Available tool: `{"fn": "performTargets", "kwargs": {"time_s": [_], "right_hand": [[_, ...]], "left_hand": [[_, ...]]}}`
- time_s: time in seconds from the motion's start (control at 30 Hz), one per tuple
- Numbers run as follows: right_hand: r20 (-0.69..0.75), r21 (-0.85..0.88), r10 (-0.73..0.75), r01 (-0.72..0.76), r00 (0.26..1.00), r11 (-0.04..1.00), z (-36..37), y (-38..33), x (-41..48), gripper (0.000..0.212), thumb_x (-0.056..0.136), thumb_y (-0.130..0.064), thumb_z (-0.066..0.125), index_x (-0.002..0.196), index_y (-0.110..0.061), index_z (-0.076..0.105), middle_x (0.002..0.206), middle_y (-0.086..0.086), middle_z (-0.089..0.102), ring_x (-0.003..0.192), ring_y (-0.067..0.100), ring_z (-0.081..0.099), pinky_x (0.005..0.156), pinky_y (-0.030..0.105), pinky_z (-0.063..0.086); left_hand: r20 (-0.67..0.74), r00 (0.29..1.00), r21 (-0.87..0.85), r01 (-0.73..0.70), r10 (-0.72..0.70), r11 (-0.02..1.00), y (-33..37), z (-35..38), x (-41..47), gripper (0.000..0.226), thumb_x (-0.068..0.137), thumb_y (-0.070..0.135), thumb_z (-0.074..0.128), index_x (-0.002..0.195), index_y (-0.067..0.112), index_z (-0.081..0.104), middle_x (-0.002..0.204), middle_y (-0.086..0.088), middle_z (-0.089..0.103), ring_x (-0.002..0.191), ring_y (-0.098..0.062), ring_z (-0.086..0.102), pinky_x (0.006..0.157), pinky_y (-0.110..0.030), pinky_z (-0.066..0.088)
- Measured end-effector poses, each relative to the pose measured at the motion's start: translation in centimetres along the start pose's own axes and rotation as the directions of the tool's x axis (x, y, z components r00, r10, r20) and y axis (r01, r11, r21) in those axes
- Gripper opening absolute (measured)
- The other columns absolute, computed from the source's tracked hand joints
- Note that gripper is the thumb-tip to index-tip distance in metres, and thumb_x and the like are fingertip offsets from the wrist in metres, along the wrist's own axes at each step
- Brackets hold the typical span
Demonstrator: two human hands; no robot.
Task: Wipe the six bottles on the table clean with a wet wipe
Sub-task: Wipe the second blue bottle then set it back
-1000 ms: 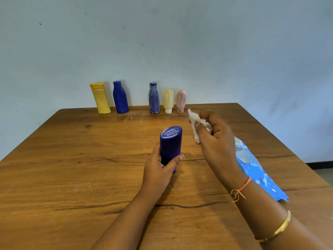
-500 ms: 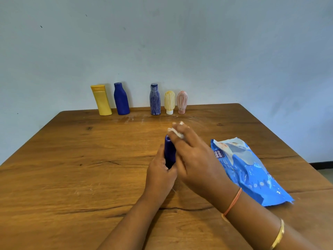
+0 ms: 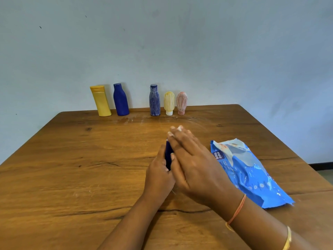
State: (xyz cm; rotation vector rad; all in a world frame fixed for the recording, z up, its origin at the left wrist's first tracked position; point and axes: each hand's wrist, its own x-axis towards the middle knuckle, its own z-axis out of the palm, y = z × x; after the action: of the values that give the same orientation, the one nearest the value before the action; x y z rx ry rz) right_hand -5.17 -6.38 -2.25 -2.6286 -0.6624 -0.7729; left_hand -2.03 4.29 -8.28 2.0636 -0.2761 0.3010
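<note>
Wiping step, on the dark blue bottle (image 3: 168,155), mid-table (image 3: 72,177) between my hands and mostly hidden. My left hand (image 3: 159,175) grips it, fingers curled round the body. My right hand (image 3: 192,163) lies flat against it with fingers near straight, pressing the wet wipe (image 3: 179,127) on; only a white scrap shows at the fingertips. The other five bottles (image 3: 154,100) stand in a row at the far edge, and the wipe pack (image 3: 246,170) lies just to the right. I can't tell how many are done. Next, I judge: rub along the body, turn it with the left hand, then swap for another bottle.
</note>
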Motion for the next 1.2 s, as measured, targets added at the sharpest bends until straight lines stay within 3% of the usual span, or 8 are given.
{"fn": "performTargets", "kwargs": {"time_s": [0.1, 0.23, 0.33, 0.53, 0.6, 0.73, 0.97, 1.2], "right_hand": [[0.054, -0.038, -0.062, 0.065, 0.997, 0.997, 0.0, -0.1, 0.6, 0.051, 0.091, -0.028, 0.031, 0.129, -0.001, 0.051, 0.137, 0.016, 0.049, 0.131, 0.026, 0.042, 0.109, 0.040, 0.029], [0.084, 0.053, 0.086, -0.090, 0.993, 0.994, -0.7, 1.2, 1.3, 0.060, 0.090, -0.035, 0.019, 0.136, -0.005, 0.043, 0.144, 0.010, 0.040, 0.136, 0.021, 0.032, 0.110, 0.028, 0.017], [-0.016, 0.021, 0.105, -0.105, 0.994, 0.994, -0.7, 1.3, 0.7, 0.052, 0.089, -0.027, 0.029, 0.126, 0.000, 0.054, 0.134, 0.015, 0.052, 0.127, 0.028, 0.046, 0.106, 0.037, 0.030], [0.063, -0.033, -0.072, 0.074, 0.995, 0.997, -0.1, 0.1, 0.4, 0.052, 0.091, -0.028, 0.029, 0.131, -0.001, 0.049, 0.140, 0.017, 0.045, 0.133, 0.026, 0.039, 0.109, 0.045, 0.029], [0.124, 0.007, -0.007, 0.006, 0.992, 1.000, -0.4, 0.7, 1.0, 0.058, 0.092, -0.033, 0.021, 0.137, -0.004, 0.040, 0.146, 0.013, 0.037, 0.137, 0.023, 0.030, 0.112, 0.038, 0.016], [0.048, 0.009, 0.111, -0.112, 0.993, 0.994, -0.9, 2.0, 0.7, 0.056, 0.091, -0.029, 0.023, 0.132, 0.000, 0.047, 0.138, 0.015, 0.048, 0.131, 0.027, 0.041, 0.110, 0.037, 0.024], [0.148, -0.020, -0.102, 0.107, 0.984, 0.994, -0.9, 0.2, 0.6, 0.054, 0.091, -0.031, 0.026, 0.133, -0.003, 0.046, 0.142, 0.015, 0.042, 0.134, 0.025, 0.036, 0.110, 0.040, 0.025], [0.065, -0.040, 0.066, -0.063, 0.996, 0.997, -1.4, 1.5, 0.1, 0.054, 0.089, -0.028, 0.027, 0.130, 0.000, 0.049, 0.136, 0.017, 0.049, 0.128, 0.028, 0.044, 0.106, 0.038, 0.023]], "left_hand": [[0.026, 1.000, 0.023, -0.009, 0.008, 1.000, -0.1, -0.2, -0.2, 0.045, 0.086, -0.006, 0.055, 0.129, 0.004, 0.048, 0.108, 0.012, 0.047, 0.087, 0.026, 0.045, 0.074, 0.006, 0.031], [-0.019, 1.000, -0.057, -0.017, 0.016, 0.998, 0.8, -0.1, 0.0, 0.048, 0.083, 0.016, 0.066, 0.104, 0.054, 0.045, 0.091, 0.022, 0.062, 0.085, 0.004, 0.057, 0.067, -0.008, 0.044], [-0.036, 0.999, -0.077, -0.009, 0.006, 0.997, 0.6, 0.0, 0.1, 0.043, 0.084, 0.022, 0.065, 0.097, 0.056, 0.044, 0.083, 0.012, 0.064, 0.079, 0.002, 0.059, 0.067, -0.011, 0.046], [0.024, 0.999, 0.065, -0.026, 0.025, 0.998, 0.4, -0.2, 0.0, 0.040, 0.090, 0.002, 0.053, 0.127, 0.014, 0.049, 0.102, 0.020, 0.048, 0.081, 0.018, 0.047, 0.071, 0.006, 0.032], [0.012, 0.999, 0.045, -0.039, 0.039, 0.998, 0.4, -0.1, 0.1, 0.039, 0.090, 0.016, 0.057, 0.113, 0.044, 0.044, 0.087, 0.027, 0.051, 0.074, 0.017, 0.051, 0.067, 0.000, 0.038], [-0.024, 1.000, -0.081, 0.013, -0.015, 0.997, 0.6, -0.1, 0.0, 0.043, 0.081, 0.022, 0.068, 0.096, 0.055, 0.044, 0.082, 0.016, 0.063, 0.081, 0.007, 0.059, 0.068, -0.009, 0.046], [0.018, 1.000, 0.045, 0.018, -0.018, 0.999, 0.3, 0.0, 0.1, 0.040, 0.090, 0.009, 0.054, 0.129, 0.015, 0.049, 0.100, 0.020, 0.055, 0.080, 0.014, 0.046, 0.068, 0.004, 0.034], [-0.010, 0.998, -0.101, 0.062, -0.063, 0.993, 0.4, 0.0, 0.1, 0.034, 0.081, 0.029, 0.063, 0.100, 0.051, 0.046, 0.085, 0.020, 0.061, 0.080, 0.010, 0.057, 0.069, -0.009, 0.044]]}}
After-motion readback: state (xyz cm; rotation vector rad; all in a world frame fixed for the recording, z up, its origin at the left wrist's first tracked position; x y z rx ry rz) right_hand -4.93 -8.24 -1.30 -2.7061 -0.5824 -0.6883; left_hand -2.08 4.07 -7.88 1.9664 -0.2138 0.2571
